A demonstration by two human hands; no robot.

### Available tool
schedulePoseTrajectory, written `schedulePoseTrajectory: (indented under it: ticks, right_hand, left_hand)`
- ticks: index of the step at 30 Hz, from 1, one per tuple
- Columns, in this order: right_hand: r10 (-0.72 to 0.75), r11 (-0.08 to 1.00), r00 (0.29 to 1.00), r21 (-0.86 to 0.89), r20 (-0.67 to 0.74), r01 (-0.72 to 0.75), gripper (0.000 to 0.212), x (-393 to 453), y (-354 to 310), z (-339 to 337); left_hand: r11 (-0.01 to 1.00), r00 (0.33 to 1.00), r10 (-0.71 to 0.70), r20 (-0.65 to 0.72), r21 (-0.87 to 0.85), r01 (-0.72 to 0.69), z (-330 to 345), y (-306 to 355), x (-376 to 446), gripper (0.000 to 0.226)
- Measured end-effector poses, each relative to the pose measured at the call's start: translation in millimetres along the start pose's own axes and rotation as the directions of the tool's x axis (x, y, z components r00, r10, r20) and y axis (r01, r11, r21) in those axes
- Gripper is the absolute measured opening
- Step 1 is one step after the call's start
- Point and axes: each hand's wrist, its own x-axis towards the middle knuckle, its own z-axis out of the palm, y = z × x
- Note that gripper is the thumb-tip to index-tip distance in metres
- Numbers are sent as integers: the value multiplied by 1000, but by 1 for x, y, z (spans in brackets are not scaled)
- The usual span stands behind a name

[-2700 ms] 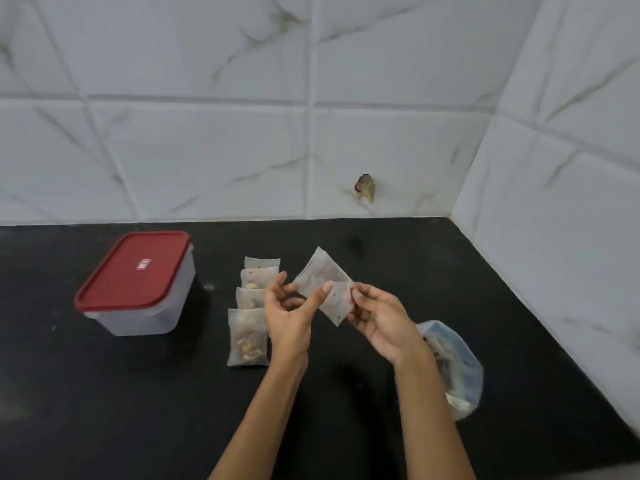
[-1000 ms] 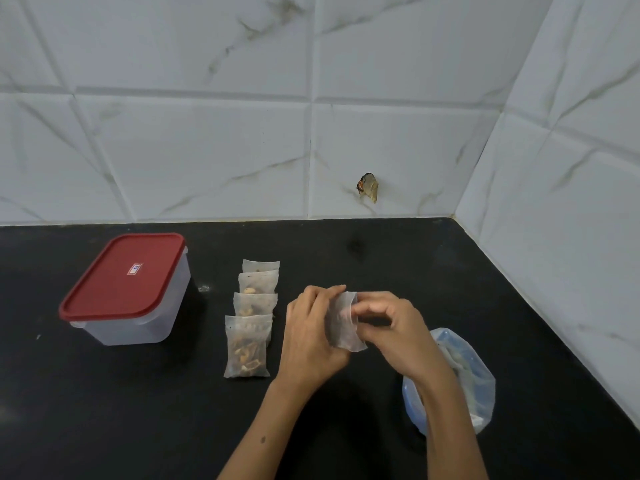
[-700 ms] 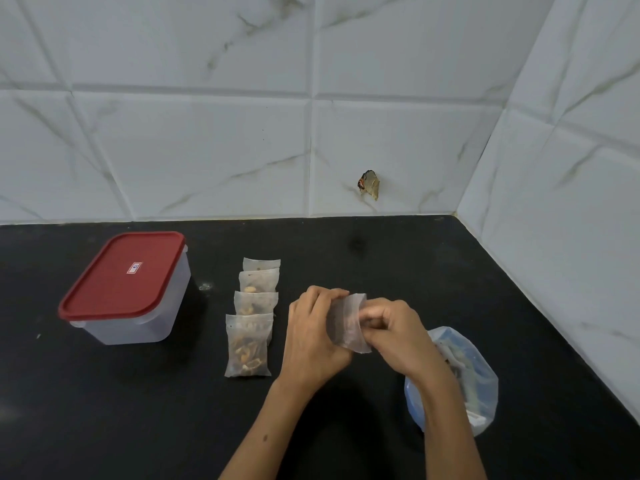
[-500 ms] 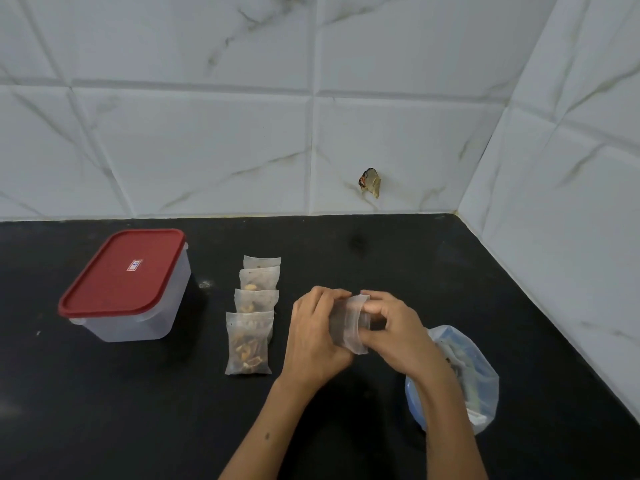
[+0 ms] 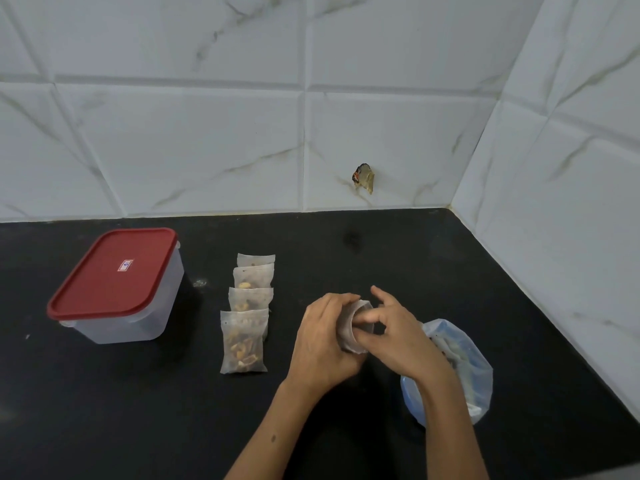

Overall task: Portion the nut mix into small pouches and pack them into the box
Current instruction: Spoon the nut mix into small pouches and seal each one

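My left hand [image 5: 322, 341] grips a small translucent pouch [image 5: 349, 327] with its mouth turned toward my right hand [image 5: 394, 337], whose thumb and fingers pinch the pouch's rim and hold it apart. Whether the pouch holds nuts cannot be told. A row of several filled pouches [image 5: 245, 341] lies overlapping on the black counter to the left of my hands. The clear box with a red lid [image 5: 116, 271] stands shut at the far left. The plastic bag of nut mix [image 5: 453, 368] sits under my right forearm, partly hidden.
The black counter [image 5: 381, 251] meets white marble-look tiled walls at the back and on the right. A small brownish scrap [image 5: 363, 177] sticks to the back wall. Bare counter lies between the box and the pouch row.
Both hands lowered the pouch from in front of me toward the counter. The flat pouch is now opened into a round mouth, and my right fingers have spread at its rim.
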Motion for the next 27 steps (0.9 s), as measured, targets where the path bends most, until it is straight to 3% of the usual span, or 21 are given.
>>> schedulePoseTrajectory:
  ticks: [5, 10, 15, 19, 21, 24, 25, 27]
  right_hand:
    - [22, 999, 1000, 43, 17, -23, 20, -5, 2, 0]
    - [109, 972, 992, -202, -58, -118, 9, -11, 2, -4]
    - [104, 958, 990, -259, -97, -126, 8, -19, 2, -8]
    - [54, 999, 995, 0, -78, -54, 19, -32, 7, -19]
    - [91, 989, 977, 130, -192, -67, 18, -40, 15, -32]
    - [240, 971, 863, 93, -445, -222, 16, -53, 38, -55]
    - [301, 945, 824, 36, -479, -324, 15, -57, 46, -60]
    - [440, 863, 794, -46, -418, -503, 14, -62, 59, -63]
  left_hand:
    - [1000, 999, -13, 47, -27, 14, 6, 4, -5, 51]
    - [982, 995, -91, 28, -162, 94, 12, 7, -7, 37]
    - [977, 997, -73, 28, -197, 77, 17, 18, -6, 49]
    - [966, 993, -120, 6, -230, 118, 26, 25, -10, 44]
    - [958, 989, -145, -16, -250, 136, 30, 29, -9, 41]
    - [952, 982, -185, -40, -257, 169, 34, 34, -8, 44]
    - [946, 978, -208, -32, -259, 193, 35, 34, -9, 42]
    - [920, 957, -289, 7, -274, 280, 39, 36, -10, 38]
